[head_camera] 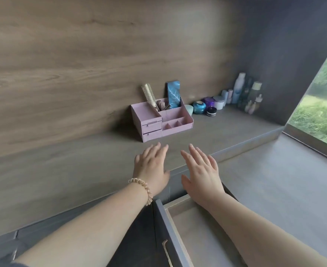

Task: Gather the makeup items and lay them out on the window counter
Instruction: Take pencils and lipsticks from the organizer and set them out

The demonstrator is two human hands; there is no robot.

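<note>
A pink organiser [161, 120] is set on the table [81, 170] against the wooden wall. Its long axis runs along the wall, and its two small drawers are turned towards the person. A round hairbrush [149, 95] is stood in its rear compartment, handle down and bristle head tilted up and to the left. A blue packet [173, 95] is stood upright just beside it. The small items between them cannot be made out.

A row of jars is continued from the organiser rightwards along the wall: a pale green jar [189, 109] half hidden behind the organiser, a teal jar [199, 107], a purple jar [208, 102], a black jar [211, 111] and a white jar [219, 102]. Upright bottles [238, 87] are crowded in the corner, overlapped and partly in shadow, and their labels cannot be read.

The left hand [151, 166] and right hand [203, 170] are held palm down over the table's front edge, fingers straight and spread, with nothing gripped. Whether the table is touched cannot be told. An open drawer [178, 218] below is partly covered by the right forearm and cut off by the frame.
</note>
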